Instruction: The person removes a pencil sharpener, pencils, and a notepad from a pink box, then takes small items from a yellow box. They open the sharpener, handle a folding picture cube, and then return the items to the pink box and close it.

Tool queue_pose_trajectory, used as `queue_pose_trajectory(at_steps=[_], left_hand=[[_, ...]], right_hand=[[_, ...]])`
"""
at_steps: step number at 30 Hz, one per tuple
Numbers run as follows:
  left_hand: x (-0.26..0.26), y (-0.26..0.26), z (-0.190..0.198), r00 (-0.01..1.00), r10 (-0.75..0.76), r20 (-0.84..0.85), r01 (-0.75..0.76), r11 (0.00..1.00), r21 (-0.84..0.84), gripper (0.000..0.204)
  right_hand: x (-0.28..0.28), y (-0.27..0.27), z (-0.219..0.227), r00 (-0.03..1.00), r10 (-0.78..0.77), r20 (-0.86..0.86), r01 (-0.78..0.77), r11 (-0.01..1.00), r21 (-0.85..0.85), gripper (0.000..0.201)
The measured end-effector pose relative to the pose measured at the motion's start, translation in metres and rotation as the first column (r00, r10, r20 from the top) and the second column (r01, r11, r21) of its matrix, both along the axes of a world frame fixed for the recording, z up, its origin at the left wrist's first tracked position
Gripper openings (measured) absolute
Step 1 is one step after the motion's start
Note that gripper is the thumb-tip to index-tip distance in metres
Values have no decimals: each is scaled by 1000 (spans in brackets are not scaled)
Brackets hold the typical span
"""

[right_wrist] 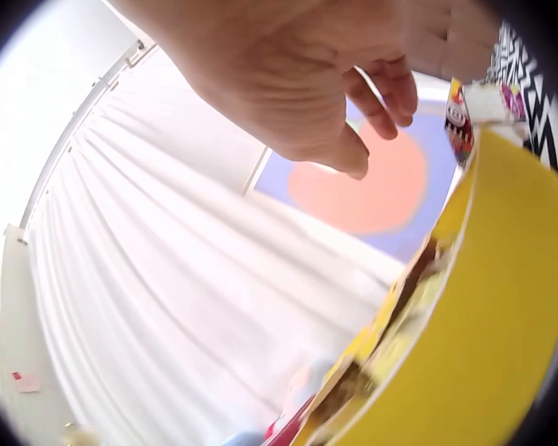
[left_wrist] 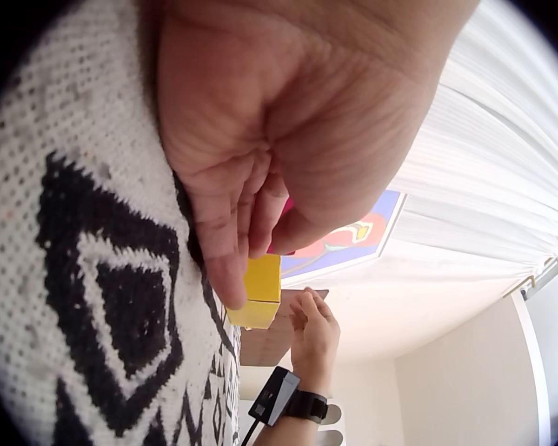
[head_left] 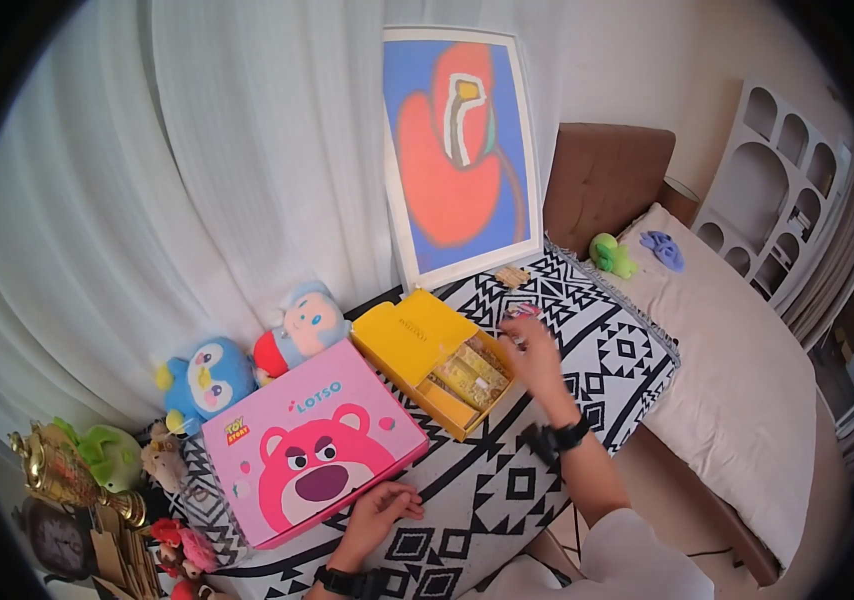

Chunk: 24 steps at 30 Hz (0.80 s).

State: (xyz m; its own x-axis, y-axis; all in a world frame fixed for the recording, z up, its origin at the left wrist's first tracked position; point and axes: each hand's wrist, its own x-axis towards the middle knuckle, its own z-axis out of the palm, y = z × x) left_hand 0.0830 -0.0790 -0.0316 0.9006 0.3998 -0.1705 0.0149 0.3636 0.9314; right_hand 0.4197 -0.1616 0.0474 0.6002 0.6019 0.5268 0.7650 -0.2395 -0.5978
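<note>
My right hand (head_left: 535, 355) is raised at the right end of an open yellow box (head_left: 409, 335), and its fingers are loosely bent with nothing between them in the right wrist view. Several wrapped packs (head_left: 472, 375) fill the box. Just past the fingers lies a small colourful packet (head_left: 521, 312), also seen beyond the box's rim as a red and black printed packet (right_wrist: 460, 125). My left hand (head_left: 379, 512) rests on the patterned cloth at the front edge of a pink Lotso box (head_left: 322, 440). Its fingers are relaxed and hold nothing.
Behind the pink box sit a blue penguin plush (head_left: 209, 375) and a doll plush (head_left: 307, 325). A gold trophy (head_left: 62, 470) stands at the left. A framed picture (head_left: 462, 150) leans at the back, near a small tan item (head_left: 512, 277). A bed (head_left: 727, 400) is at the right.
</note>
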Motion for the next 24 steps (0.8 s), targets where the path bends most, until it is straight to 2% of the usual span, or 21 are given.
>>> queue_pose_trajectory(at_steps=[1, 2, 4, 5, 6, 7, 8, 10, 13, 14, 16, 17, 20, 21, 22, 24], left_hand=[[-1, 0, -1, 1000, 3, 1, -3, 1000, -1, 18], [0, 0, -2, 1000, 0, 2, 0, 1000, 6, 18], [1, 0, -2, 1000, 1, 9, -1, 1000, 15, 18], [0, 0, -2, 1000, 1, 14, -1, 1000, 7, 18], [-1, 0, -2, 1000, 4, 17, -4, 1000, -1, 18], [-1, 0, -3, 1000, 13, 18, -13, 1000, -2, 18], [-1, 1, -5, 1000, 4, 21, -4, 1000, 6, 19], [1, 2, -8, 999, 7, 31, -7, 1000, 14, 19], [0, 3, -8, 999, -23, 28, 22, 999, 32, 20], [0, 2, -7, 999, -12, 31, 11, 1000, 29, 20], [1, 2, -6, 1000, -16, -6, 16, 999, 33, 20], [1, 2, -4, 1000, -15, -13, 15, 999, 45, 20], [1, 2, -3, 1000, -22, -4, 23, 999, 42, 19], [2, 2, 0, 1000, -25, -11, 26, 999, 41, 20], [2, 4, -1, 1000, -19, -5, 19, 999, 36, 20], [2, 2, -2, 1000, -26, 17, 26, 999, 41, 20]], right_hand=[[31, -1, -11, 987, -86, 137, 85, 996, 16, 36], [44, 0, -14, 987, -85, 139, 83, 996, 16, 36], [66, 0, -18, 910, -334, 244, 381, 908, -177, 60], [87, 2, -31, 910, -279, 306, 357, 904, -236, 77], [94, 4, -30, 912, -272, 307, 349, 907, -234, 77], [101, 4, -31, 988, -151, 25, 152, 951, -270, 77], [106, 5, -33, 965, -17, -260, -50, 967, -250, 77], [111, 7, -40, 971, 18, -238, -79, 965, -250, 78], [102, 4, -41, 993, -98, -63, 79, 965, -251, 69], [105, 0, -46, 994, -88, -59, 70, 965, -254, 69], [109, -7, -46, 982, -109, -154, 84, 983, -162, 72], [110, -13, -48, 967, -185, -176, 154, 973, -174, 68], [114, -26, -54, 953, -180, -243, 155, 981, -121, 65], [109, -29, -52, 944, -125, -304, 119, 992, -37, 55], [107, -33, -47, 947, -120, -298, 113, 993, -41, 55], [99, -49, -35, 759, -129, -638, 199, 979, 39, 50]])
